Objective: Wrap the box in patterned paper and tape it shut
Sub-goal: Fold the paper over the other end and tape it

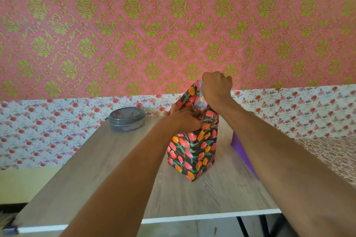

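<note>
Left hand (185, 119) grips the paper (187, 98) atop the upright box (192, 150), right hand (216, 86) clenched round its flap at 12 o'clock, tub (126, 119) off at 10.

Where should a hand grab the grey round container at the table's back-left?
I'd span the grey container across its side wall, just under the lid rim, coming from above. It is low, round and sits flat with the lid on, and no handle shows.
</note>
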The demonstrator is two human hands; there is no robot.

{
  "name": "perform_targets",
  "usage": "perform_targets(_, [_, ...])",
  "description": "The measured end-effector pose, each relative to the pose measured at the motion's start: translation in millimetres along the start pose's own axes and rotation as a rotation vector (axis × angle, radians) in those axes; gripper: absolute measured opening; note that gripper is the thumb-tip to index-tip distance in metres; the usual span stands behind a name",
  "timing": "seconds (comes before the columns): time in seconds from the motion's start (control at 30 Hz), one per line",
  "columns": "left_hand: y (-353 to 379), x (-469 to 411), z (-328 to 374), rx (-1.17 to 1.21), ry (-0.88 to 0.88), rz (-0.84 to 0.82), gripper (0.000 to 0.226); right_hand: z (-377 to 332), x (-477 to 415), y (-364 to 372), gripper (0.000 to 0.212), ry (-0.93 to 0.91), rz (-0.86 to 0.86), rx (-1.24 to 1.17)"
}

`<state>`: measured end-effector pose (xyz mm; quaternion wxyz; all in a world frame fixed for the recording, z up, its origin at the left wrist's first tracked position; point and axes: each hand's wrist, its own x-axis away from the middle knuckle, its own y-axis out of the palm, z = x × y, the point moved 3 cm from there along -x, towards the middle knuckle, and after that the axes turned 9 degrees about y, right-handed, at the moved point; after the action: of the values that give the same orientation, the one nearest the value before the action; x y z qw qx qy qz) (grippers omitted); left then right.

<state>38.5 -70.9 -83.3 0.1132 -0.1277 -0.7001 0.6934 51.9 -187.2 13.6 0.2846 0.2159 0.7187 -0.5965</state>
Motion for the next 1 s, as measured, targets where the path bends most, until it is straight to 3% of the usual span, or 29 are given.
perform_targets(0.13, [-1,-1,-1,0.008,-0.045,0.007,0.104,-7,4,0,0.041,-0.057,0.056,0.049])
perform_targets(0.27, [2,-7,-4,0.018,-0.054,-0.012,0.104,-9,5,-6,0.042,-0.087,0.084,0.037])
perform_targets(0.37, [-8,4,5,0.05,-0.067,-0.007,0.081,-9,3,-7,0.042,-0.089,0.075,0.013])
perform_targets(0.5, [-9,3,6,0.072,-0.065,-0.002,0.095,-9,0,-4,0.042,-0.088,0.064,0.002])
perform_targets(0.63, [-11,4,7,0.096,-0.121,-0.035,0.051,-4,-4,-2,0.042,-0.069,0.05,-0.023])
perform_targets(0.73, [-12,5,7,0.11,-0.103,-0.014,0.068,-3,-2,-2,0.042,-0.07,0.052,-0.019])
perform_targets(0.8, [-14,8,9,0.11,-0.11,-0.019,0.053,-5,-2,-4,0.042,-0.084,0.055,-0.011])
perform_targets(1.0, [-15,11,11,0.115,-0.117,-0.047,0.045,-4,-2,-3,0.043,-0.113,0.061,0.031])
